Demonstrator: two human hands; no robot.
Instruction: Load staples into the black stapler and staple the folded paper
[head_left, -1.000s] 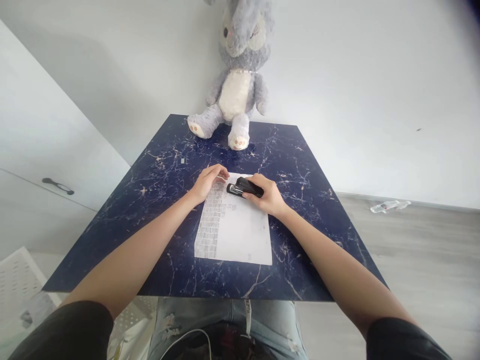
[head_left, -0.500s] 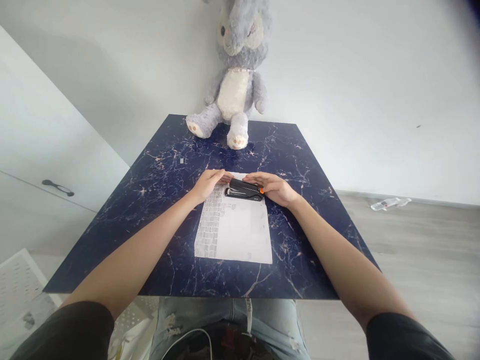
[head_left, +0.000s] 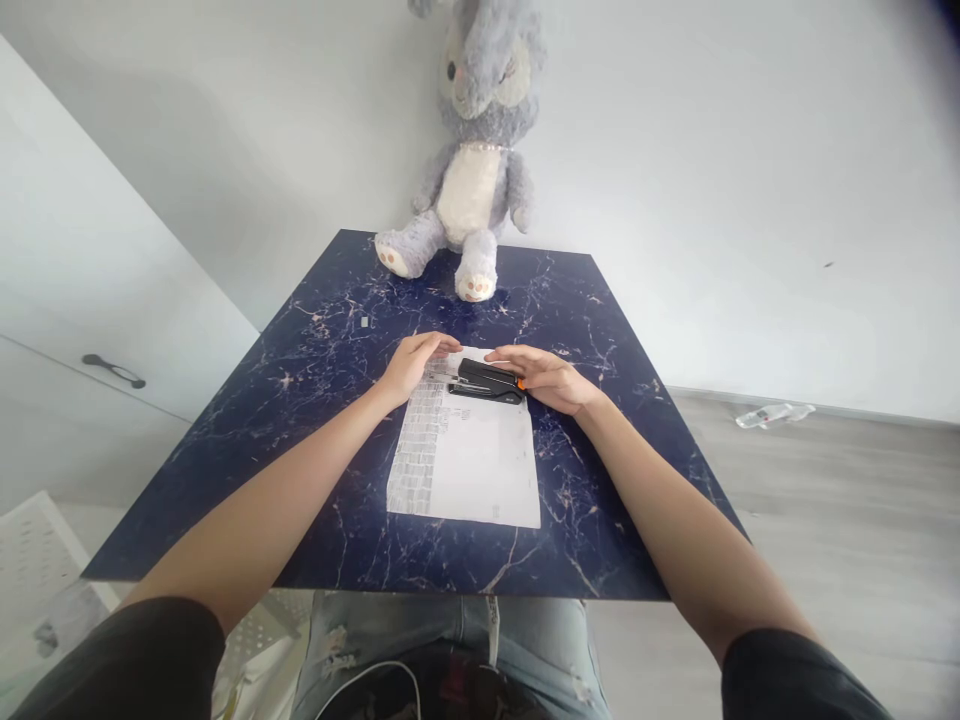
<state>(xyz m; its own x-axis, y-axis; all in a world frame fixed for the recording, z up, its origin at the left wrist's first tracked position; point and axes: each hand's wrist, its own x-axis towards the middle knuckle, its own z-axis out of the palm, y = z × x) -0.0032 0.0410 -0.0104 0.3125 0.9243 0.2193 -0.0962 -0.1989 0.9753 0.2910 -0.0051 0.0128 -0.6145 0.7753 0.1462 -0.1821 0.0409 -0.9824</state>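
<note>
A dark blue table [head_left: 315, 480] with pale marble veining filled the middle of the view, set against a white wall, with a white cabinet to its left bearing a dark handle [head_left: 112, 371]. A grey and cream plush rabbit [head_left: 472, 150] sat upright at the middle of the table's far edge, its back to the wall and its feet resting on the tabletop. A white sheet of paper [head_left: 472, 470] lay flat near the centre of the table, its long sides running from the near edge toward the far edge, with a band of dense grey print down its left side. Two bare forearms reached in from the near edge. The left hand [head_left: 412, 362] rested palm down on the paper's far left corner, fingers loosely curved and closed on nothing. The right hand [head_left: 547, 377] lay at the paper's far right corner, its fingers spread open and resting against the right end of the stapler, not wrapped around it. The black stapler [head_left: 487, 381], with an orange tip at its right end, lay along the paper's far edge between the two hands, its jaws together. A tiny grey scrap [head_left: 364, 322] lay on the tabletop near the far left corner.
</note>
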